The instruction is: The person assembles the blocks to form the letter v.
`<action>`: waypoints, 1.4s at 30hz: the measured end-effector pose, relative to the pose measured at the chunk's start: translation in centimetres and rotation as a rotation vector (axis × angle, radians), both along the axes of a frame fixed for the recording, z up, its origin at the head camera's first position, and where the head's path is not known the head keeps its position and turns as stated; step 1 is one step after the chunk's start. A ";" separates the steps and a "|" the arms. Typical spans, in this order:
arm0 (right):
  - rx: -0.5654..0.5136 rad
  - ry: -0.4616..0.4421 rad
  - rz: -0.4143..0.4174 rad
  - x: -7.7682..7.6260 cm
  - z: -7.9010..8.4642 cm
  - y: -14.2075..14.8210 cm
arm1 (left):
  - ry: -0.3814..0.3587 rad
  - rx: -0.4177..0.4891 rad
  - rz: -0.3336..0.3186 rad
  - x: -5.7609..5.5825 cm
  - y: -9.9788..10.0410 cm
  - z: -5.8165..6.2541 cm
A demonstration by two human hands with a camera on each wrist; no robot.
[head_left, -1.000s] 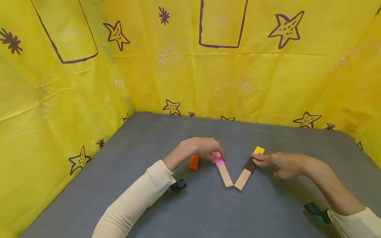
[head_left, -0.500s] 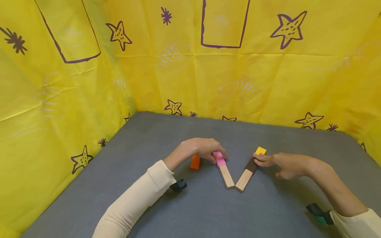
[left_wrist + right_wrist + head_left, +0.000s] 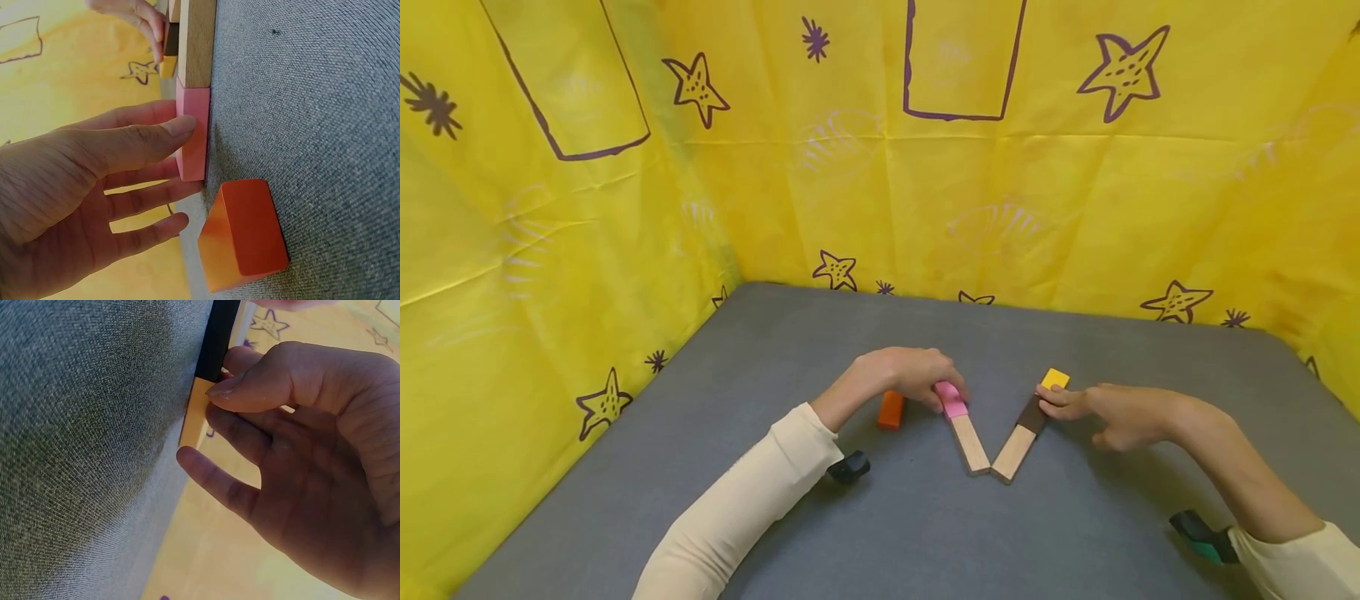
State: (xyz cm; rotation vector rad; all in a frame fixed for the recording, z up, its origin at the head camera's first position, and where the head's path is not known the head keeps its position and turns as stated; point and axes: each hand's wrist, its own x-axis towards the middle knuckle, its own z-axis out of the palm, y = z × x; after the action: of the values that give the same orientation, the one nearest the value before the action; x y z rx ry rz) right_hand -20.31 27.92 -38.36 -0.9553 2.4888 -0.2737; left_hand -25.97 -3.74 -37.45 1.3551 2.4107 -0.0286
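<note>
My left hand (image 3: pixel 917 371) pinches the pink block (image 3: pixel 953 402), thumb on the near side and fingers on the far side. In the left wrist view the pink block (image 3: pixel 195 134) touches the end of a plain wooden block (image 3: pixel 195 40). With fairly straight fingers, my right hand (image 3: pixel 1120 417) touches the dark brown block (image 3: pixel 1032 415) near its joint with the yellow block (image 3: pixel 1055 379). Its thumb looks apart from the blocks in the head view. A second wooden block (image 3: pixel 1013 454) continues the brown one. Both rows lie flat in a V.
An orange block (image 3: pixel 891 411) lies alone on the grey table (image 3: pixel 820 533), left of the pink block and close to my left hand. Yellow cloth (image 3: pixel 865 192) with drawn starfish hangs behind and at the sides. A dark wrist camera (image 3: pixel 850 467) hangs under the left wrist.
The head view shifts slightly right, then back. Both hands and the blocks keep essentially the same positions.
</note>
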 end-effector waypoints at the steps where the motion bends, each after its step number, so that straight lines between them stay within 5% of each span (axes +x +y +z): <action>1: -0.002 0.003 0.002 0.0 0.0 0.1 | -0.003 0.002 0.005 0.0 0.0 0.0; 42: -0.019 0.032 0.008 0.0 -0.3 0.2 | 0.012 -0.007 0.065 0.4 -0.6 -0.2</action>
State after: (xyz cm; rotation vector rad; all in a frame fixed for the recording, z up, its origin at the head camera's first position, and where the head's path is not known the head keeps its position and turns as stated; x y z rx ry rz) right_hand -20.35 28.14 -38.68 -0.9848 2.5151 -0.2821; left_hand -25.56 -4.37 -37.66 1.2755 2.4607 -0.0281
